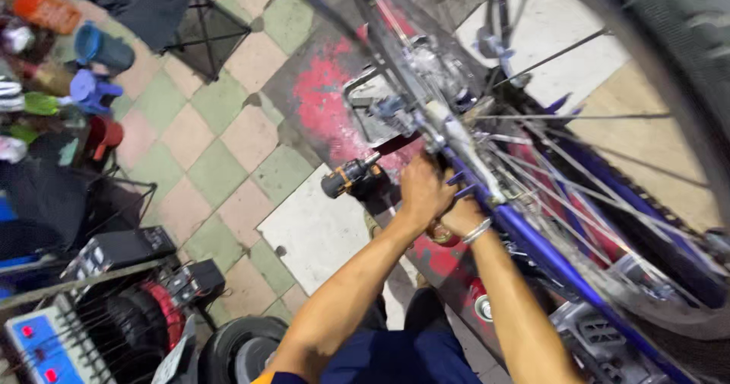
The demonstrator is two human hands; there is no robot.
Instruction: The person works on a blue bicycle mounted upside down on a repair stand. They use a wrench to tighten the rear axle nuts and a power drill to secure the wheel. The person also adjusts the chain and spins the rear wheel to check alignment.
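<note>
A bicycle with a blue frame (547, 255) lies tilted across the right half of the view, its spoked wheel (608, 148) and black tyre (677, 42) close to the camera. My left hand (422, 190) is closed around a part near the wheel hub (456, 137), where the blue frame meets the axle. My right hand (461, 215), with a metal bracelet on its wrist, presses against the frame just beside the left hand; what it holds is hidden. A cordless drill (351, 177) lies on the floor just left of my hands.
Chequered floor tiles (220, 163) carry a red paint patch (323, 99). A black folding stand (201, 23) is at top left. Coloured cans and cups (95, 68) crowd the left edge. A blue device (46, 346), red coil and tyre (239, 346) sit lower left.
</note>
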